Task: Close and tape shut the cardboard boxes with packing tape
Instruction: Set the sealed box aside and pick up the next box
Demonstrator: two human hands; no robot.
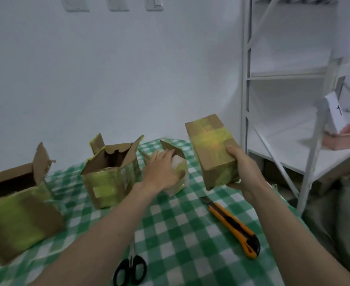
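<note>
Right hand [244, 169] grips closed box [211, 150], raised.
Left hand [162, 169], fingers spread, rests on small box [177, 162]; knife [231, 225] below right hand.

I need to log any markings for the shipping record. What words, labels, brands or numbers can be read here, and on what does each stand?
None can be read.
White card on the shelf unit: one dark mark, too blurred to read.
Sealed box in the right hand: print under yellow tape, illegible.
Middle open box: pale label, blurred.
Utility knife: no text visible.
</note>
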